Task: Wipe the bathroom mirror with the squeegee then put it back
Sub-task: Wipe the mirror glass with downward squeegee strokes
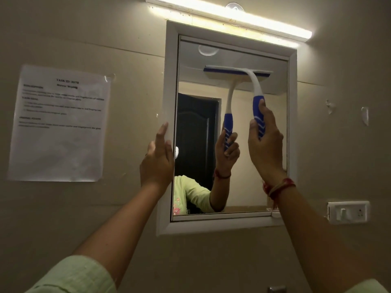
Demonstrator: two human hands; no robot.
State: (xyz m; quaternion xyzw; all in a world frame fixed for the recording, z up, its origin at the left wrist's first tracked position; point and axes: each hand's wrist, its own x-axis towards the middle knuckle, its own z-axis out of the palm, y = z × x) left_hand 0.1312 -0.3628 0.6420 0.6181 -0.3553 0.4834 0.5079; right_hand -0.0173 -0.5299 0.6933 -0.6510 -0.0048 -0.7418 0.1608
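Note:
A white-framed mirror (249,161) hangs on the beige wall. My right hand (265,142) grips the blue handle of a white and blue squeegee (252,81). Its blade lies flat against the upper part of the glass. My left hand (157,159) rests with straight fingers on the mirror's left frame edge. The glass reflects the squeegee, my right hand and a green sleeve.
A lit tube light (228,17) runs above the mirror. A printed task sheet (60,123) is taped to the wall at the left. A switch plate (348,212) sits at the lower right, and a suction hook (233,7) is stuck above the light.

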